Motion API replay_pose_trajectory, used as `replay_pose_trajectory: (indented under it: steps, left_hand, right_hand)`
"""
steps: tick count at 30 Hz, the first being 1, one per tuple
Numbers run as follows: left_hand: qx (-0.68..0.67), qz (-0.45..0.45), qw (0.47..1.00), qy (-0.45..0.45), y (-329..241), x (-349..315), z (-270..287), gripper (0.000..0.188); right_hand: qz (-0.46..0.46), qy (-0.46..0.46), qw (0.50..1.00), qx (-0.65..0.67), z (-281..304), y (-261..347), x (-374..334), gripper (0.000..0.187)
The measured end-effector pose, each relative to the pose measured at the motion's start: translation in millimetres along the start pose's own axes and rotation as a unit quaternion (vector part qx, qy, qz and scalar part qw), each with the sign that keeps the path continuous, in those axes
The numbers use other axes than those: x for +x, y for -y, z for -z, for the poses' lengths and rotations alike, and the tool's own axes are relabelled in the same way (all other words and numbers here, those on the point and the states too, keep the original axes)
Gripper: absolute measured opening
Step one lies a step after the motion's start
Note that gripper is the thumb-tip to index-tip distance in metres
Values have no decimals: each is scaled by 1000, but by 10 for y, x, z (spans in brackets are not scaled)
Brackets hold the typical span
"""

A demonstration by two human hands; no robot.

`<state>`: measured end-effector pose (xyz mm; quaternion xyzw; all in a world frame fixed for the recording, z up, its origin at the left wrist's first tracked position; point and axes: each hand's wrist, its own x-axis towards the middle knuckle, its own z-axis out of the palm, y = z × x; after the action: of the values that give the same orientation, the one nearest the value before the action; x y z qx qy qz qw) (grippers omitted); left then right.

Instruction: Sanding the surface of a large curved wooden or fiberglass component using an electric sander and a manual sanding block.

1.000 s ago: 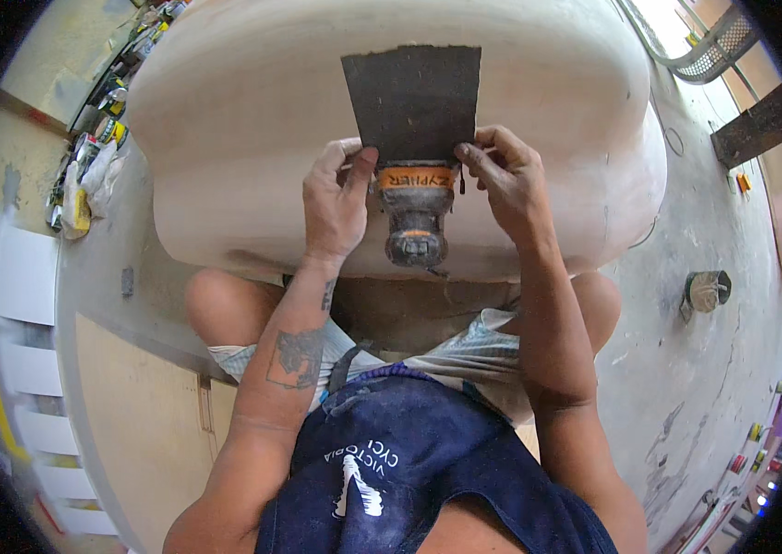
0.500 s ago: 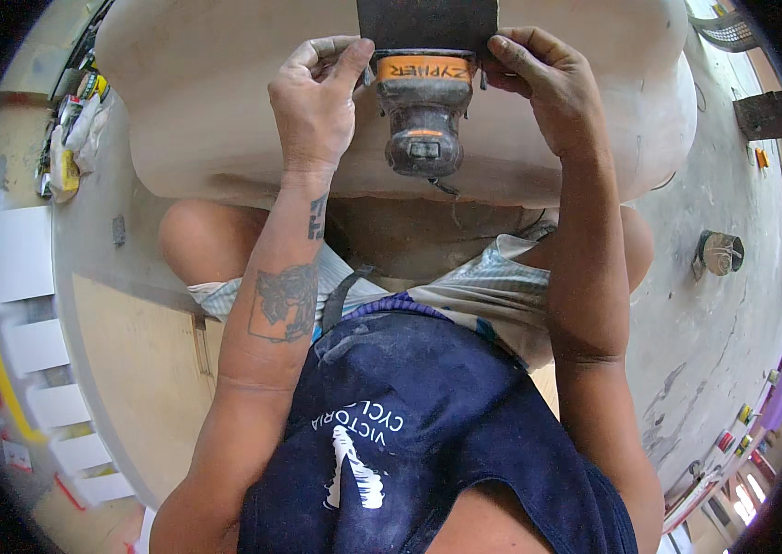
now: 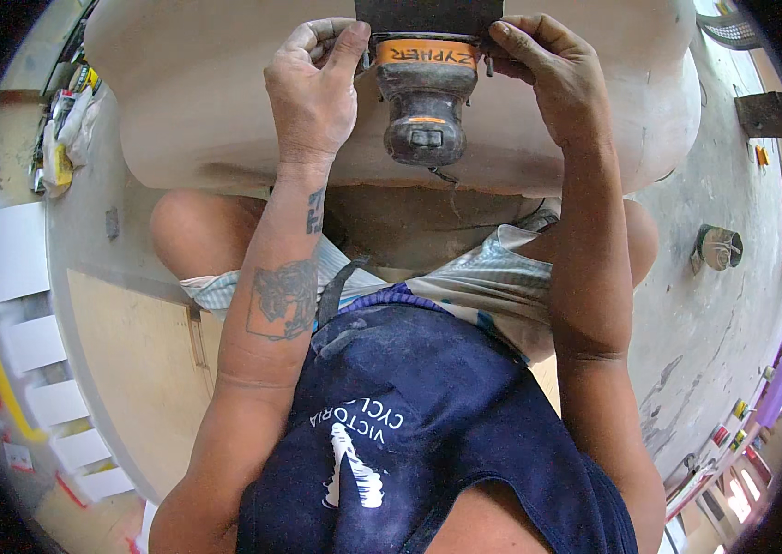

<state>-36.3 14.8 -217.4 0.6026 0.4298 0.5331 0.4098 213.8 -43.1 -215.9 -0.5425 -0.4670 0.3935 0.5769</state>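
Wht sheets (image 3: 17, 251) L (container (image 3: 714, 248) R)

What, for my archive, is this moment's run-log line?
left hand: pinches black sheet; right hand: pinches same sheet; power tool: between hands

Can't see the far end of the black sheet (image 3: 430, 17), cropped at the far edge; can't identify the small items (image 3: 721, 436) at right.

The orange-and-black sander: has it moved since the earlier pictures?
No, not noticeably: the sander keeps about the same place, just above the lower edge of the pale curved body; the whole view has shifted.
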Motion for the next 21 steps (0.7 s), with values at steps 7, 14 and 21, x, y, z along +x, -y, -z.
replay_pose_trajectory:
  steps: [7,14,21]
  left_hand:
    - [42,-4,999,20,-102,17,27,28]
    - [48,4,998,36,-130,0,18,33]
    - [12,18,998,57,-57,75,43,31]
  right_hand:
    - [-40,37,991,124,1,174,-44,30]
    - [-21,17,999,-28,-215,184,-96,28]
    - [-34,16,998,51,-340,177,-103,18]
